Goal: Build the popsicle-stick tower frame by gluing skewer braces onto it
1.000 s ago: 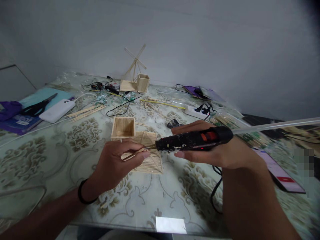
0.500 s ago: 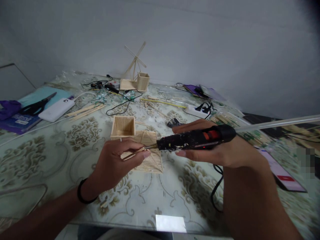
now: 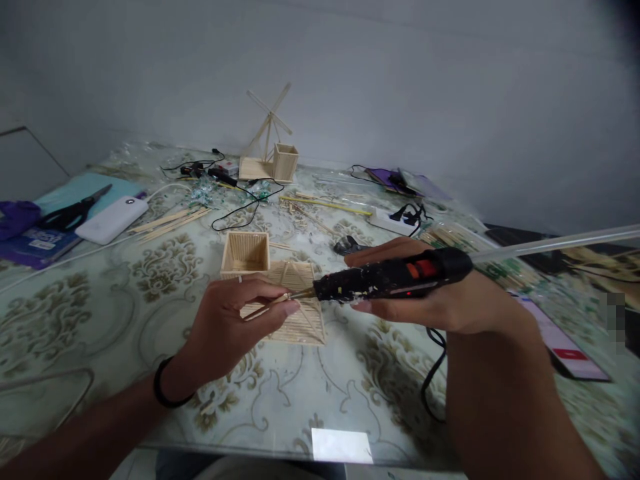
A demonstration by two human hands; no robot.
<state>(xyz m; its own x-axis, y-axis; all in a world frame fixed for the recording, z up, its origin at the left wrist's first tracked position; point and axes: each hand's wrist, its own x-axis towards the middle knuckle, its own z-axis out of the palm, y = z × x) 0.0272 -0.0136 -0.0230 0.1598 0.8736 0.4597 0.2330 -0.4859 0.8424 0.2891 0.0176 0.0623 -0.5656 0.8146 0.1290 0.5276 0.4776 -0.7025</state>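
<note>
My left hand (image 3: pixel 243 313) pinches a thin wooden stick (image 3: pixel 260 311) between thumb and fingers. Wrapped in my right hand (image 3: pixel 425 300) is a black hot glue gun (image 3: pixel 380 277) with a red switch and a clear glue stick (image 3: pixel 555 244) out of its back end. The gun's nozzle (image 3: pixel 303 292) meets the stick's tip at my left fingertips; whether glue is flowing I cannot tell. Below lies a flat base of wooden sticks (image 3: pixel 313 327) with thin sticks rising from it. An open stick-built box (image 3: pixel 246 253) stands at its far left corner, partly behind my left hand.
A stick windmill model (image 3: pixel 270 137) stands by the wall. On the left are scissors (image 3: pixel 75 212), a white power bank (image 3: pixel 113 220) and loose sticks (image 3: pixel 173 223). A power strip (image 3: pixel 393 221), bagged sticks (image 3: pixel 460 250) and a phone (image 3: pixel 565 347) are to the right.
Almost nothing differs. Both hands keep the same hold, and the nozzle stays at the stick's tip; the view has shifted very slightly.
</note>
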